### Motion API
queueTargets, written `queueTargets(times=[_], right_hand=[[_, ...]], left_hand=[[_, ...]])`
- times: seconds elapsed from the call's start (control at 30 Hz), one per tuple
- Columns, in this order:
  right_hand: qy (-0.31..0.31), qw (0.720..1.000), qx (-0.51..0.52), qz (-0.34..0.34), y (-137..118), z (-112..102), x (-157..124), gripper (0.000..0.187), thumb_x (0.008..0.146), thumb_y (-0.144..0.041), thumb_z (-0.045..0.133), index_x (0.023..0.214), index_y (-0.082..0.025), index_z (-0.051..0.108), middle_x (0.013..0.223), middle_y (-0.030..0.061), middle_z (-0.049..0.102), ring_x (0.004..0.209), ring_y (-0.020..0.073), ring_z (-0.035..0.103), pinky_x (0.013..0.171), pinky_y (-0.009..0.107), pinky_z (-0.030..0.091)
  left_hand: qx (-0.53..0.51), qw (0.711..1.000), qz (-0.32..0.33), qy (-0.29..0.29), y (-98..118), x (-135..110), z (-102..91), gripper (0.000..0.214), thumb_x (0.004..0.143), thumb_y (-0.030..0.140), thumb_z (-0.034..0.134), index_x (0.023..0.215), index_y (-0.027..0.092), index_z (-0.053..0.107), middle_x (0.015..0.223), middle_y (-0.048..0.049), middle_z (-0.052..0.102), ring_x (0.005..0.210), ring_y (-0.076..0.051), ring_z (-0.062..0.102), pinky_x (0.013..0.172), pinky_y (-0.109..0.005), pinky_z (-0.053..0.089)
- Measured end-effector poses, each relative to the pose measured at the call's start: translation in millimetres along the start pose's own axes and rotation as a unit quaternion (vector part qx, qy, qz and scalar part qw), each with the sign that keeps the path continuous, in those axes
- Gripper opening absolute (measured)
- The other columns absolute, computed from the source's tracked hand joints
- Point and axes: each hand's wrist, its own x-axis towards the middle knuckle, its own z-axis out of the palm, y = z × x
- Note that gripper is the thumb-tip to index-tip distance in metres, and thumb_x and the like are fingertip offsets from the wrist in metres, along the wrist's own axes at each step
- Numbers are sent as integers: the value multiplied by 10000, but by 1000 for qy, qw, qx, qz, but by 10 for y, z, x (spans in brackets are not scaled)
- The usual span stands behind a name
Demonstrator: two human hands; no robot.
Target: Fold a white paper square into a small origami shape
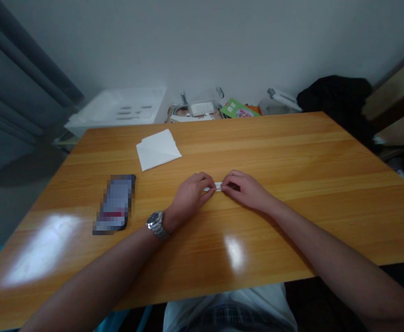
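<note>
Between my two hands is a small, narrow strip of folded white paper (218, 186), just above the wooden table (292, 152) or resting on it; I cannot tell which. My left hand (192, 192), with a metal watch (156, 223) on its wrist, pinches the strip's left end between thumb and fingers. The right end is pinched by my right hand (245, 190). Only the short middle part of the strip shows; its ends are hidden by my fingertips.
White paper sheets (158, 149) lie toward the back left of the table. A phone (116, 203), blurred out, lies left of my left hand. Beyond the far edge are a white plastic tray (119, 106), a green booklet (238, 109) and a black cloth item (336, 99).
</note>
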Motion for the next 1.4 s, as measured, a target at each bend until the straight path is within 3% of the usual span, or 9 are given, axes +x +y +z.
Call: queueTargets(times=[0.33,0.47,0.83,1.13,1.3,1.4], right_hand=[[13,998,40,43,2,5,-4,60,912,-185,648,901,-193,706,948,48,592,835,171,604,761,314,495],[4,998,47,28,6,5,-9,70,915,-183,644,915,-197,713,967,54,592,890,180,609,807,321,500],[-9,999,33,36,35,22,9,75,911,-168,621,880,-187,687,955,55,584,850,172,596,776,317,498],[17,997,31,71,8,21,20,75,896,-168,649,915,-196,715,926,43,598,808,163,596,740,308,490],[16,996,39,78,19,22,33,70,879,-168,669,903,-205,724,916,41,607,816,168,601,741,311,489],[19,996,38,80,34,27,35,63,874,-167,677,886,-203,728,900,39,612,809,167,603,732,306,485]], left_hand=[[-47,999,-6,15,-49,4,30,72,964,228,638,957,199,704,1014,-41,679,965,-194,624,893,-344,503],[-60,998,4,11,-81,5,49,63,948,226,658,956,206,716,1036,-46,668,984,-198,622,905,-349,503],[-56,998,1,-2,-83,21,46,61,944,212,637,937,189,694,1061,-64,654,1007,-210,616,928,-365,501],[-48,999,-19,-4,-30,41,13,89,931,190,647,1011,194,684,1037,-48,674,1003,-206,616,920,-363,497],[-41,999,-3,-5,-35,27,16,178,961,229,624,1119,223,706,1090,-53,670,1031,-206,622,931,-359,507],[-3,1000,17,-1,-46,9,26,173,981,256,609,1090,224,740,1091,-64,660,1010,-204,623,906,-344,512]])
